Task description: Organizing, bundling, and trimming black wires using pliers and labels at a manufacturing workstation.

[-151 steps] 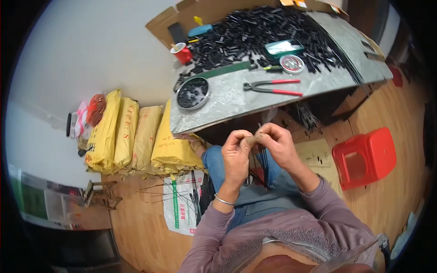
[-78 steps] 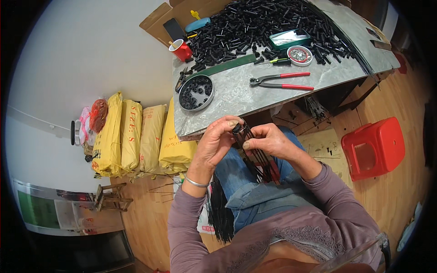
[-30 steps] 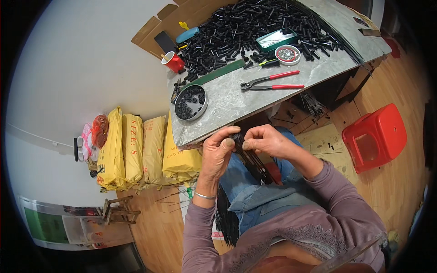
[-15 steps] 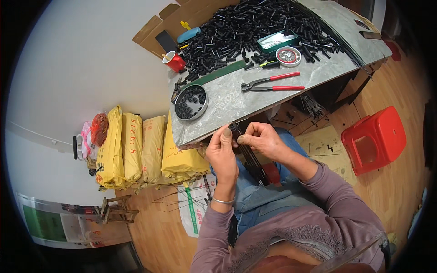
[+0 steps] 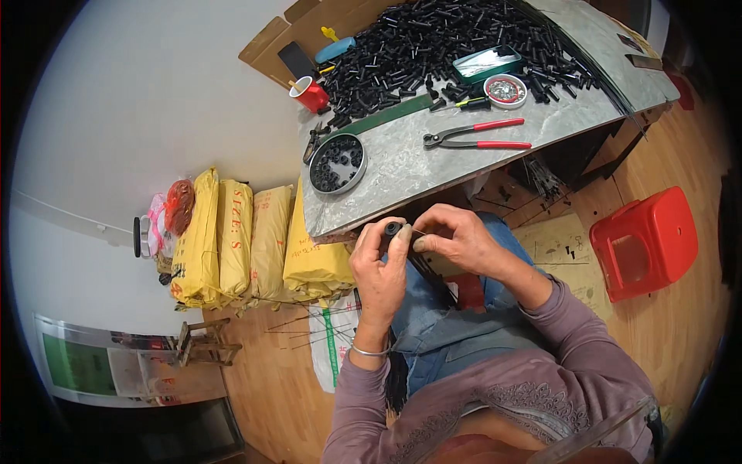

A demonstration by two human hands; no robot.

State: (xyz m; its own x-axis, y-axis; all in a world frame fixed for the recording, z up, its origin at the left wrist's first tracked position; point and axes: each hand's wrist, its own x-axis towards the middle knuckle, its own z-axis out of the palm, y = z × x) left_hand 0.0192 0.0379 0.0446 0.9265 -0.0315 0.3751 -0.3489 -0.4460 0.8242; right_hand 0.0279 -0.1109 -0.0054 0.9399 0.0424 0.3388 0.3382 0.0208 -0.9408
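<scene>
Yellow, bulky sacks (image 5: 267,247): are standing side by side near the white wall (image 5: 154,116).
Round, grey-rimmed tray (image 5: 359,178): is holding small black pieces on the grey, marbled bench (image 5: 410,174).
Left hand (image 5: 379,274): is gripping a black, round-ended cylindrical piece (image 5: 393,229) before the bench's near edge.
Right hand (image 5: 461,241): is pinching a thin, straight strand (image 5: 418,231) just beside that piece.
Red-handled metal pincers (image 5: 475,135): are lying on the bench.

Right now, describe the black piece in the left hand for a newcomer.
Find the grey table, then drop below its near edge to the person's left hand. The small black piece pinched there shows a round end. Unlike the heaped pieces on the table, it sits between thumb and finger.
</scene>
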